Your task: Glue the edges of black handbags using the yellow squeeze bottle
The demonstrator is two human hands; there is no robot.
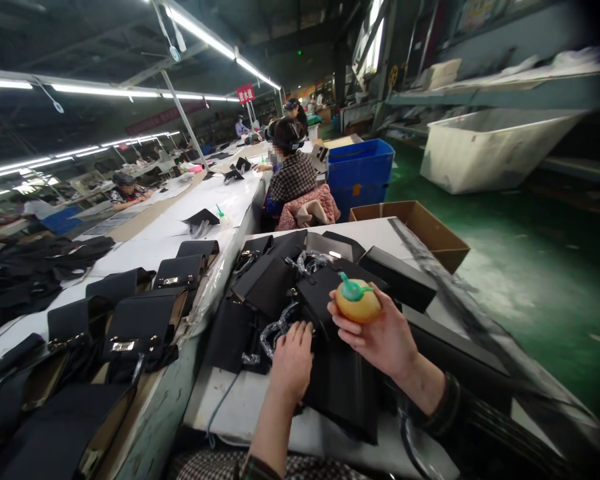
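Head view: grips a round yellow bottle with a green nozzle in the right hand, above black bags heaped on a table; extends the left hand over them, cannot tell if gripping anything.

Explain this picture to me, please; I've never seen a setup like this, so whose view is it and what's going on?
There is no machine here: a person works with two bare hands, and the single picture comes from a camera on their head, looking forward and down. The right hand holds a yellow bulb with a green top. The left hand is over black bags, by a plastic-wrapped strap; whether it grips anything is unclear. The bags lie piled on a white table. More bags lie on the long table to the left, and a co-worker sits ahead.
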